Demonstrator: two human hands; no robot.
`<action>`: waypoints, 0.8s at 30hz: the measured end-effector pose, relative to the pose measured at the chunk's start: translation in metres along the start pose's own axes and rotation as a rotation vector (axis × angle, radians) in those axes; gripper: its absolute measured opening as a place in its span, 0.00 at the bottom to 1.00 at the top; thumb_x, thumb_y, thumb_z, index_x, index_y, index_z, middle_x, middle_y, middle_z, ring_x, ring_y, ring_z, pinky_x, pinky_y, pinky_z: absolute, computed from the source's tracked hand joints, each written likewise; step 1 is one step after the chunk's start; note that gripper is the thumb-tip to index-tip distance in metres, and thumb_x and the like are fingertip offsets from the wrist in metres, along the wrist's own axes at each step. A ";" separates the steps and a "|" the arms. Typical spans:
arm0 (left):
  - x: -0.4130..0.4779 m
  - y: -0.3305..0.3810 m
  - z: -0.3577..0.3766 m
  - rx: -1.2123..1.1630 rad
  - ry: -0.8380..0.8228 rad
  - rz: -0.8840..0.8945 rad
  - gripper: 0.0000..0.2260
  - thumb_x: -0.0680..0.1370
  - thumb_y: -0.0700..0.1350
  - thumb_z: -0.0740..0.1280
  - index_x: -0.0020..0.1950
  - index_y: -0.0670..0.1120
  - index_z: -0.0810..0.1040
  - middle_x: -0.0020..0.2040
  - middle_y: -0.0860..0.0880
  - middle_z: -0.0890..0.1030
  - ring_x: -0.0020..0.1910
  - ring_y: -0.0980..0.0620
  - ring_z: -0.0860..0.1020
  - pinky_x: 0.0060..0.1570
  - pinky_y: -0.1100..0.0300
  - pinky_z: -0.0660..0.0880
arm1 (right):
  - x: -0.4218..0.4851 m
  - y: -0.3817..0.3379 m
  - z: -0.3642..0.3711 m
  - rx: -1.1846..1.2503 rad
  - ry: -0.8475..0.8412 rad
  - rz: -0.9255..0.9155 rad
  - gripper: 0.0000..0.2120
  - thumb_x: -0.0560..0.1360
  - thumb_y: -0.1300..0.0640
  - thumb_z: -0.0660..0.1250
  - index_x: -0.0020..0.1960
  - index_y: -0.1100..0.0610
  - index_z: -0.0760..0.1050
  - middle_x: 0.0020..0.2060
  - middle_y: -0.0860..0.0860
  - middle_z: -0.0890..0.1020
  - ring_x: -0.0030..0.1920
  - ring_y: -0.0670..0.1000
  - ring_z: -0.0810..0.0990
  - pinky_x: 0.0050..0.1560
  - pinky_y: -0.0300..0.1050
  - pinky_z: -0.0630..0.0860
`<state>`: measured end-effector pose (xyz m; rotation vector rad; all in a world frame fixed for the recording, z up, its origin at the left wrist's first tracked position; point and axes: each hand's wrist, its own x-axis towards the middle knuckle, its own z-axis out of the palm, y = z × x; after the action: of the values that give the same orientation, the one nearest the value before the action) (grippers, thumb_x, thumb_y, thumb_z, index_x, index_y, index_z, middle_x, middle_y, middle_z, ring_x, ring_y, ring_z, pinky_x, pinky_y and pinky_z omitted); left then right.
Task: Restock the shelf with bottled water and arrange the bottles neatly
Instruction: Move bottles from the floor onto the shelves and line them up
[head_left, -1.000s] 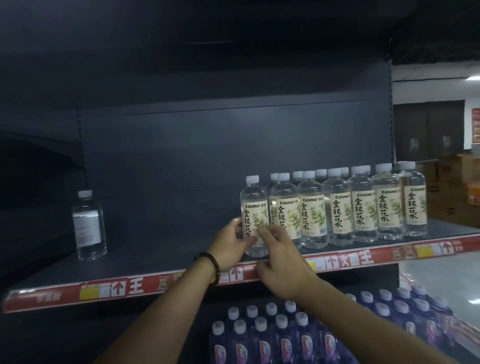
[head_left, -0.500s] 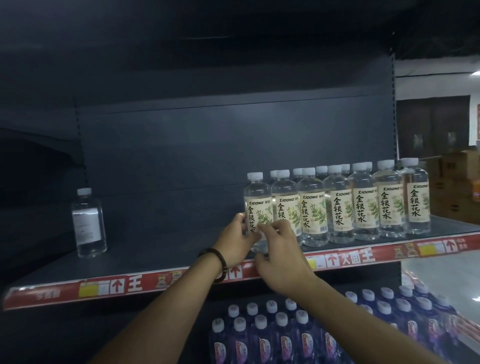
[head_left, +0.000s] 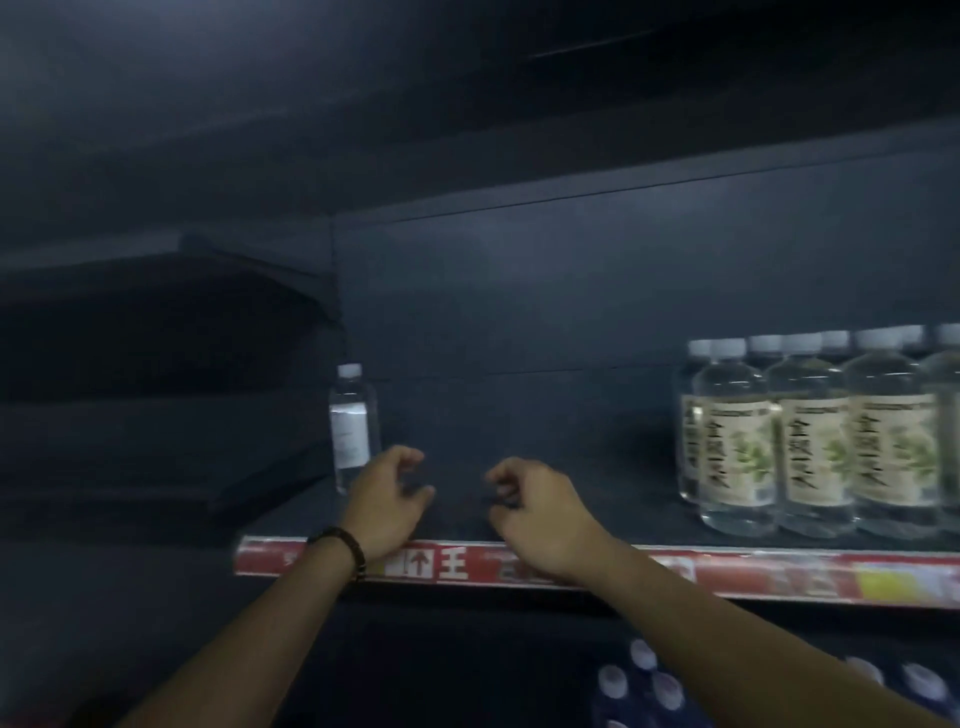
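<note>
The lone bottle (head_left: 353, 426) is stood upright on the shelf (head_left: 597, 488) at left, cap upward, long axis vertical; clear body, pale label. The labelled bottles (head_left: 810, 441) are ranked upright at right. Between them, the left hand (head_left: 387, 501) and right hand (head_left: 540, 512) are held with grips loosely curled, apparently empty.

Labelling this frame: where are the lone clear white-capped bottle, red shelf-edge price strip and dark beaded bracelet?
Lone clear bottle (head_left: 352, 431): head view, label.
Red price strip (head_left: 452, 565): head view, white lettering.
Beaded bracelet (head_left: 349, 543): head view, beads.
</note>
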<state>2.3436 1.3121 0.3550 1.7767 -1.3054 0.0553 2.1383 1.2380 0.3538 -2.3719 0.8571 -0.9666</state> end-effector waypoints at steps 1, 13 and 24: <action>0.003 -0.016 -0.014 0.003 0.026 -0.031 0.19 0.79 0.43 0.74 0.68 0.49 0.76 0.63 0.51 0.78 0.60 0.52 0.79 0.63 0.57 0.76 | 0.013 -0.008 0.013 0.047 -0.030 0.013 0.18 0.78 0.59 0.69 0.68 0.54 0.78 0.60 0.50 0.82 0.60 0.49 0.81 0.61 0.38 0.76; 0.067 -0.131 -0.046 -0.158 0.082 -0.160 0.43 0.61 0.66 0.71 0.74 0.53 0.67 0.70 0.49 0.75 0.66 0.49 0.78 0.68 0.46 0.77 | 0.158 -0.061 0.141 0.361 -0.220 0.134 0.16 0.75 0.64 0.69 0.63 0.57 0.73 0.55 0.54 0.84 0.56 0.54 0.84 0.57 0.53 0.84; 0.071 -0.109 -0.052 -0.286 -0.043 -0.137 0.33 0.72 0.46 0.81 0.69 0.50 0.65 0.59 0.53 0.81 0.56 0.58 0.82 0.60 0.54 0.80 | 0.158 -0.057 0.132 0.419 -0.162 0.132 0.22 0.70 0.68 0.72 0.63 0.58 0.77 0.54 0.56 0.85 0.55 0.54 0.83 0.55 0.50 0.82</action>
<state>2.4836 1.2985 0.3539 1.6224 -1.1541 -0.2366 2.3461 1.1912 0.3739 -1.9784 0.6646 -0.7981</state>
